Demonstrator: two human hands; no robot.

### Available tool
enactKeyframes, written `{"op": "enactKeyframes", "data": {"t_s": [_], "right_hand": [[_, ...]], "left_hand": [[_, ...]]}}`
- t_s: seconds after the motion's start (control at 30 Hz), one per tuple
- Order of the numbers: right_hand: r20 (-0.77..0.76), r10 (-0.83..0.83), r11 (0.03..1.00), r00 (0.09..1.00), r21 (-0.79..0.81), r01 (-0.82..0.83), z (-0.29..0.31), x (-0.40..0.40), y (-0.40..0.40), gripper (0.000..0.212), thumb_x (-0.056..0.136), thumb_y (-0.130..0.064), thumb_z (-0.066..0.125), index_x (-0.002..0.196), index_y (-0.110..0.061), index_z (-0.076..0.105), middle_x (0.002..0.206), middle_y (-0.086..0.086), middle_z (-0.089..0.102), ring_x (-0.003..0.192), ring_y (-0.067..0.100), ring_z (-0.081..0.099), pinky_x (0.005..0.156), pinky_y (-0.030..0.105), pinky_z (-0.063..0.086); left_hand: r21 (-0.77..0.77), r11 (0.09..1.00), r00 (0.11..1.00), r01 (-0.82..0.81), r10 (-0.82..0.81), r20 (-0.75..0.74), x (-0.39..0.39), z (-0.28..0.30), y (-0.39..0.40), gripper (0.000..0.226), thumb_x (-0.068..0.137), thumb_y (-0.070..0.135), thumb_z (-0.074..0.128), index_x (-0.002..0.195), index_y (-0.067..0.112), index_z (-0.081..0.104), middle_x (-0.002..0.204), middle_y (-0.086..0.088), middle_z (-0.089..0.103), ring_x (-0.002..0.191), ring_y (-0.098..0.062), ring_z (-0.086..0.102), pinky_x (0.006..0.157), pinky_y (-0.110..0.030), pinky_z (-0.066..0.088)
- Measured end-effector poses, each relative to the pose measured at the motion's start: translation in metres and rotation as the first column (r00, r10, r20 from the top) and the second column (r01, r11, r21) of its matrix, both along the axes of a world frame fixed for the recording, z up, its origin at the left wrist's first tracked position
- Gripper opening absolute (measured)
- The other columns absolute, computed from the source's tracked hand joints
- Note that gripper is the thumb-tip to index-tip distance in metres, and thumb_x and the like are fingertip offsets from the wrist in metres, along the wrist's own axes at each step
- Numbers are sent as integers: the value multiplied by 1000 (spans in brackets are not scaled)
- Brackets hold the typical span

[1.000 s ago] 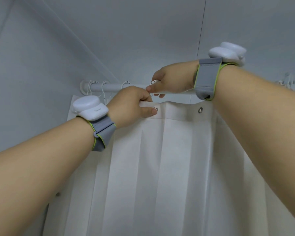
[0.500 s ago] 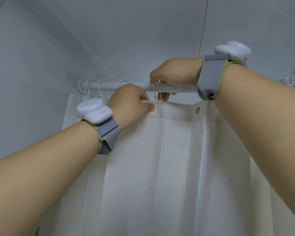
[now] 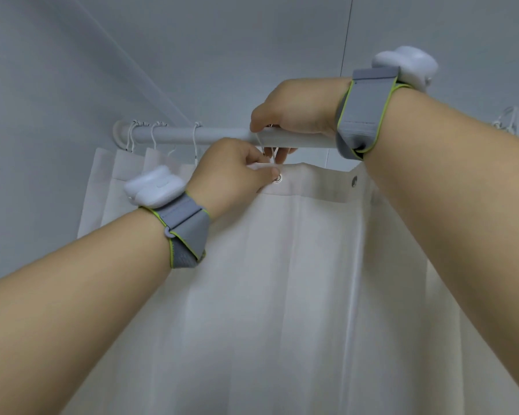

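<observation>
Curtain (image 3: 282,265) hangs under the rod (image 3: 216,135), top hem just below it. Left hand (image 3: 231,172) pinches the hem right beside an open eyelet (image 3: 279,178), holding it up. Right hand (image 3: 297,115), draped over the rod, grips a thin white hook (image 3: 264,149) w/ its fingertips; hook end sits just above that eyelet, not yet through.

Progress, as far as shows: 3 hung hooks (image 3: 154,137) to the left seem to carry fabric. A 2nd empty eyelet (image 3: 354,181) is left to the right, prob. more out of view. Spare hooks (image 3: 514,121) bunch at far right, count unclear.

Counts: 1 curtain, 1 rod, 2 free eyelets, 2 wrist bands (image 3: 186,223).
</observation>
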State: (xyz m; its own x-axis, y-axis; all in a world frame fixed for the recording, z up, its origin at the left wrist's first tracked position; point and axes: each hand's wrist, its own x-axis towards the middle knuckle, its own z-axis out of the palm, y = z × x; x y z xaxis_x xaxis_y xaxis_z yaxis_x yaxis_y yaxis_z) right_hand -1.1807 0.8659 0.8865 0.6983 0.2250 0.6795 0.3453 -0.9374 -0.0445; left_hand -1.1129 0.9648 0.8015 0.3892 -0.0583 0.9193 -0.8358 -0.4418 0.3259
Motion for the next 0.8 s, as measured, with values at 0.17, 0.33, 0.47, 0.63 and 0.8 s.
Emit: {"op": "enactKeyframes", "data": {"t_s": [0.17,0.33,0.47,0.63,0.8], "right_hand": [[-4,24,999,1000,47,-24,0,1,-2,20,86,-26,52,76,-12,61,67,5,74,64,20,72,67,25,56],[-33,57,994,998,100,-54,3,2,-5,25,89,-28,49,81,-9,63,71,8,75,72,23,73,85,39,56],[-52,65,994,997,89,-60,4,5,-5,28,91,-28,47,82,-7,64,76,10,75,77,26,74,87,44,56],[-18,43,998,999,45,-42,3,3,-2,27,91,-28,49,72,-13,61,73,4,73,69,24,70,81,38,57],[43,16,999,999,27,-17,1,2,-2,31,91,-31,51,64,-17,57,40,-10,60,47,16,55,52,21,43]], "left_hand": [[48,998,1000,-26,26,-1,-4,6,1,19,79,24,73,79,5,75,65,-4,65,62,-12,54,66,-25,43],[-56,997,999,-51,51,6,10,2,1,15,79,25,72,75,11,74,61,2,61,61,-13,53,64,-26,40],[-92,995,999,-39,41,25,15,1,4,14,81,26,71,74,14,73,58,7,56,54,-6,47,54,-20,35],[-137,987,990,-82,97,107,16,1,10,14,81,27,71,78,15,76,66,-2,63,60,-11,49,56,-23,35],[-173,984,994,-47,64,92,13,6,11,14,81,27,70,81,14,76,66,1,61,60,-8,48,57,-20,35]]}}
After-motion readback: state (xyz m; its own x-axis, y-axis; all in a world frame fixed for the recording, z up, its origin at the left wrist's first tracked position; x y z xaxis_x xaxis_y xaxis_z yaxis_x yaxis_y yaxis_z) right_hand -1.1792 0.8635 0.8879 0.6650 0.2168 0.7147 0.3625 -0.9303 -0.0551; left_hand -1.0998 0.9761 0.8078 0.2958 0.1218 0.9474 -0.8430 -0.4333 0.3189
